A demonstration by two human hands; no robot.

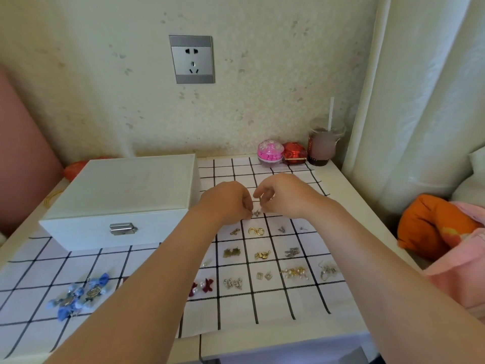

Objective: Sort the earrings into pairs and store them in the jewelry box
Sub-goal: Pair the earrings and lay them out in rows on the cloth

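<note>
Sorting looks mostly done: earring pairs (262,254) lie in separate squares of black-checked white cloth (275,306) on bench, right of white rectangular jewelry box (118,203). Box lid is closed, so storing apparently not begun. Left hand (225,203) and right hand (286,197) have fingers curled, tips meeting over small silver earrings (256,213) just right of box. Actual pinch unclear.

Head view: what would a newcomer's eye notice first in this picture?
Mid-table, the left hand and right hand meet over a tiny silver earring. Nearer the camera, small earrings lie in rows on the checked cloth; the closed white jewelry box sits at the left.
</note>
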